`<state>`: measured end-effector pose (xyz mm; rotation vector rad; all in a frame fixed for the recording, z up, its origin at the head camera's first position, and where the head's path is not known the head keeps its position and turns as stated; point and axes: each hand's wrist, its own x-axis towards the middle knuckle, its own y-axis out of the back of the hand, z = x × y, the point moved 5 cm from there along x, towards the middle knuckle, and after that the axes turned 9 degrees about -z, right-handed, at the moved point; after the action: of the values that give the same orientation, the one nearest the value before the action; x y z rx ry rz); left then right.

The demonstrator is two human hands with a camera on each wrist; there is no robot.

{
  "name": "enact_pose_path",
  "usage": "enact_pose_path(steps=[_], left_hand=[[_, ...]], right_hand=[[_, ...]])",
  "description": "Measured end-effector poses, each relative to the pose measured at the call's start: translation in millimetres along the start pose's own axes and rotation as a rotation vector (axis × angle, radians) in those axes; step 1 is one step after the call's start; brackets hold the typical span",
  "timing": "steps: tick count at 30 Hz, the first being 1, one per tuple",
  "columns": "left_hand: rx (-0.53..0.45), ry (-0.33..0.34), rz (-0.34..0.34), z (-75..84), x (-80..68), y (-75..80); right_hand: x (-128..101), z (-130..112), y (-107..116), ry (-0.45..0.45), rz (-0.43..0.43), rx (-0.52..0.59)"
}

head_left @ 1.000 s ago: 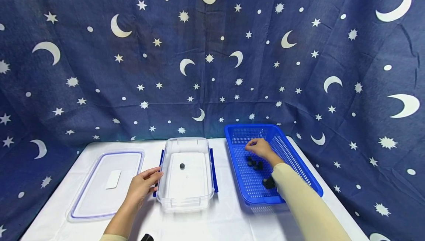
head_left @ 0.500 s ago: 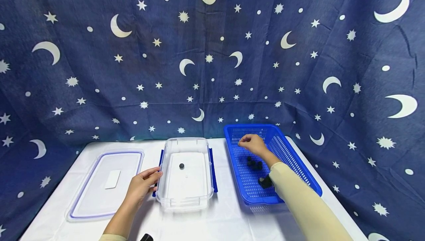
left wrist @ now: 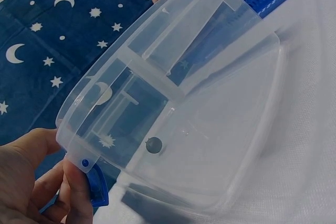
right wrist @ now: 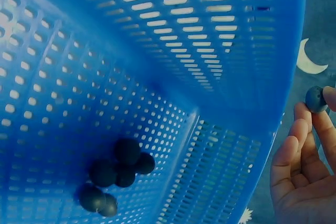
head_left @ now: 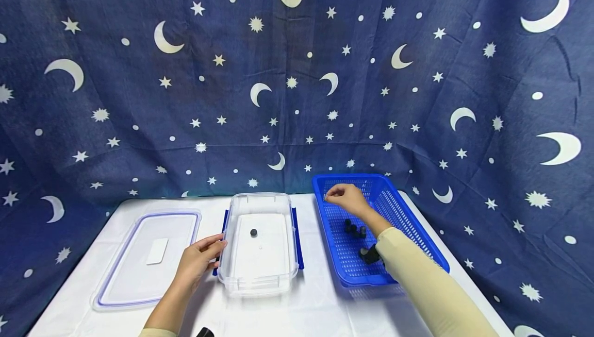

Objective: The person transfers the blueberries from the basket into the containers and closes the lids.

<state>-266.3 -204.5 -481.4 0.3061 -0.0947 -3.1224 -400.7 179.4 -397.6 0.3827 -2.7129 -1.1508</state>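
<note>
My left hand (head_left: pixel 196 260) grips the left side of a clear plastic food box (head_left: pixel 259 280) by its corner and blue clasp (left wrist: pixel 96 184). One small dark ball (left wrist: pixel 154 145), which looks like a blueberry, lies on the box floor. Over the left rim of a blue perforated basket (head_left: pixel 367 279), my right hand (head_left: pixel 351 200) pinches another dark ball (right wrist: pixel 316 99) between thumb and fingertips. Several more dark balls (right wrist: pixel 126 152) cluster on the basket floor. In the head view, the held ball is hardly visible behind the fingers.
A clear lid (head_left: pixel 125 275) with a blue seal lies flat left of the box, a white rectangle (head_left: pixel 158 251) on it. White cloth (head_left: pixel 320 306) covers the table. Behind it hangs a dark blue curtain (head_left: pixel 209 95) with stars and moons.
My right hand has moved left across the basket to its left rim, toward the box. My left hand, the box and its ball stay in place.
</note>
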Motion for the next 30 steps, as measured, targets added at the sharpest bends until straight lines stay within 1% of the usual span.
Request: enact_pose_path(steps=[5,10,13,20,25,30], left_hand=[[0.005,0.002,0.0,0.2,-0.3,0.5],[0.009,0.006,-0.005,0.4,-0.5,0.6],[0.011,0.007,-0.006,0.0,0.0,0.4],[0.011,0.006,-0.005,-0.4,0.2,0.6],[0.005,0.007,-0.005,0.1,-0.2,0.4],[0.003,0.006,-0.004,0.8,-1.5,-0.1]], right_hand=[[-3,-9,-6,0.003,-0.021,0.03],[-3,-18,-10,0.009,-0.029,0.027],[-2,-20,-12,-0.004,-0.034,0.032],[3,-24,-18,0.016,-0.04,0.046],[5,-27,-22,0.007,-0.063,0.073],[7,-33,-25,0.015,-0.067,0.09]])
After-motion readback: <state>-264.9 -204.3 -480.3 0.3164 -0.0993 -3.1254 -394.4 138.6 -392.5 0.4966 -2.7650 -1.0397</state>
